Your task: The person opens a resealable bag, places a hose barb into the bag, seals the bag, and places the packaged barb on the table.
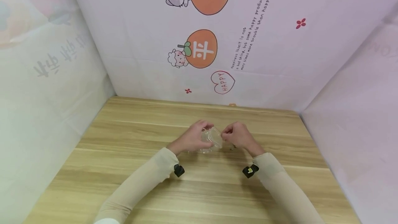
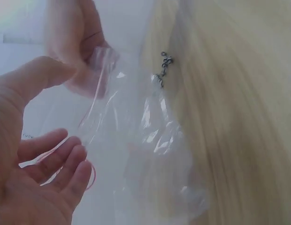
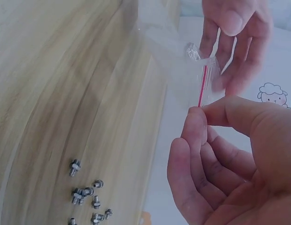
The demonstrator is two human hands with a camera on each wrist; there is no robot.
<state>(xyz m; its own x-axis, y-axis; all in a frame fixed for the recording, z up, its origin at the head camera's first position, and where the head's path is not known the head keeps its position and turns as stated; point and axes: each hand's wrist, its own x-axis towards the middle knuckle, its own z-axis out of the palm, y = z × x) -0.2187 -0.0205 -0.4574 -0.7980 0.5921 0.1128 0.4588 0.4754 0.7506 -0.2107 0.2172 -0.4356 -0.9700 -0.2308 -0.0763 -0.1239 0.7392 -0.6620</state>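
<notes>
A clear zip-lock plastic bag (image 1: 216,137) with a red seal line is held up between the two hands, over the table. My right hand (image 1: 238,135) pinches the bag's sealing edge between thumb and forefinger, as the right wrist view shows. My left hand (image 2: 42,136) is beside the bag, its thumb apart from the loosely bent fingers; whether those fingers touch the plastic is hard to tell. Several small metal screws (image 3: 84,193) lie in a loose group on the table, just below my right hand.
The wood-grain table (image 1: 199,196) is bounded by a printed white cloth backdrop (image 1: 149,72) behind it, with white cloth at the left and right sides. Each wrist wears a small black camera, such as the right one (image 1: 248,171).
</notes>
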